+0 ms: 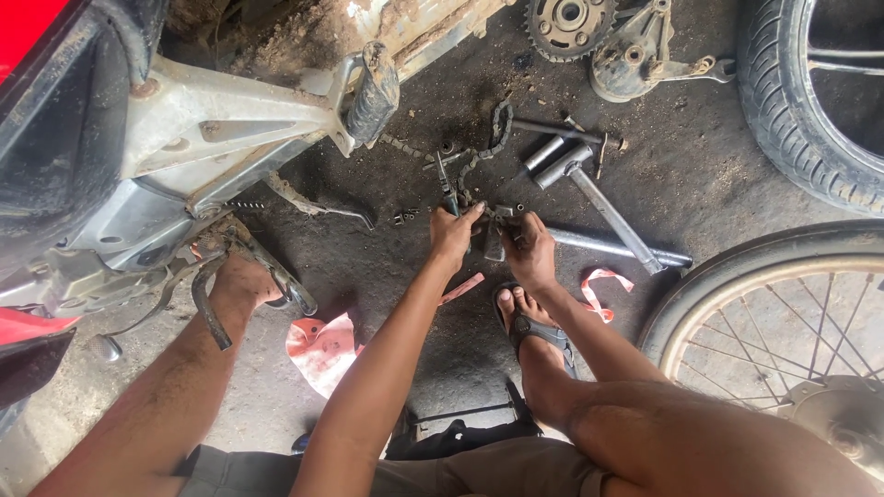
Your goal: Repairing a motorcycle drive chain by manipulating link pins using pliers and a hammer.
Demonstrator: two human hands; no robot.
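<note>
- While both forearms reach out over the oily concrete floor [700,184], the left hand [453,235] is curled shut, fingers pinching the handles of dark slim pliers [446,187] that point away from it.
- Right hand [529,250] closed around a small grey metal part [497,230]; the part sits between the two hands, touching both.
- Greasy black drive chain [493,138] lies on the floor just beyond the pliers' tip.
- Long steel socket wrench [608,207] rests beyond and to the right of the right hand.
- Sandalled foot [529,322] planted just nearer than the right hand.
- Pink rag [322,350] nearer than the left hand, to its left.
</note>
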